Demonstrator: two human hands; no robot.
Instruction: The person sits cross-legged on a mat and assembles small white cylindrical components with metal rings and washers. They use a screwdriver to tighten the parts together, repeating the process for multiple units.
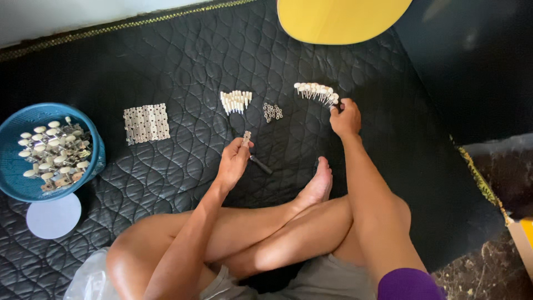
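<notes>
left hand [232, 158] pinched around small metal plate [246, 137], right hand [345, 118] fingers closed on white-knobbed pegs [316, 92] just beyond

Quilted mat [183, 61]: black, stitched in a wavy lattice, edged with gold trim [111, 25]. Bowl [16, 183]: blue, holding cream-and-silver pieces [53, 153]. Disc [54, 215] beside it: pale white. Metal plates [146, 123]: silver. Two rows of pegs [236, 101]: cream-white. Curved object [338, 19] at top: yellow. Sleeve [408, 284]: purple. Shorts [327, 280]: grey.
</notes>
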